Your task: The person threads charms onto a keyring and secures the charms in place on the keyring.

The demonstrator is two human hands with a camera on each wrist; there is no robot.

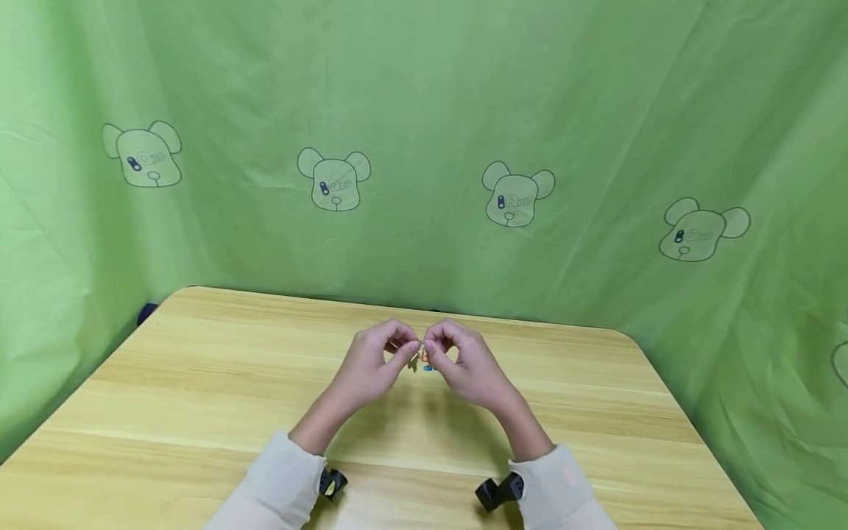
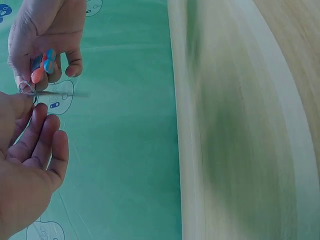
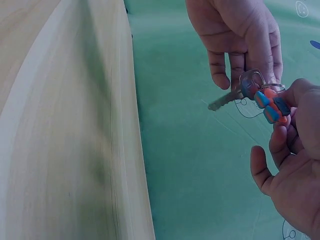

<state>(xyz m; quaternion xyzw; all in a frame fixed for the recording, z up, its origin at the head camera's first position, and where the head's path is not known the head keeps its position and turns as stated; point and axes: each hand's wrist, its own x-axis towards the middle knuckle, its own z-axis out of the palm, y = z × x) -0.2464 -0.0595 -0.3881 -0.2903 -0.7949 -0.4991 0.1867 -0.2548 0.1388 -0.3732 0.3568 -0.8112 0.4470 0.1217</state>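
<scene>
Both hands meet above the table, fingertips close together. My left hand (image 1: 377, 363) pinches a thin metal key ring (image 2: 28, 88) between thumb and fingers. From the other side, my right hand (image 1: 469, 366) pinches the same ring, its thumb partly covering it in the right wrist view. A metal key (image 3: 235, 96) hangs at the ring by the left fingertips, blade pointing away from the hands. Beside the right fingers dangles a small orange and blue charm (image 3: 270, 107). In the head view, fingers hide most of the ring.
The light wood table (image 1: 199, 383) stretches under both arms, its far edge just beyond the hands. Green curtain (image 1: 424, 88) with printed bear faces hangs behind it and on both sides. Black wrist cameras (image 1: 497, 492) sit at the pale sleeves.
</scene>
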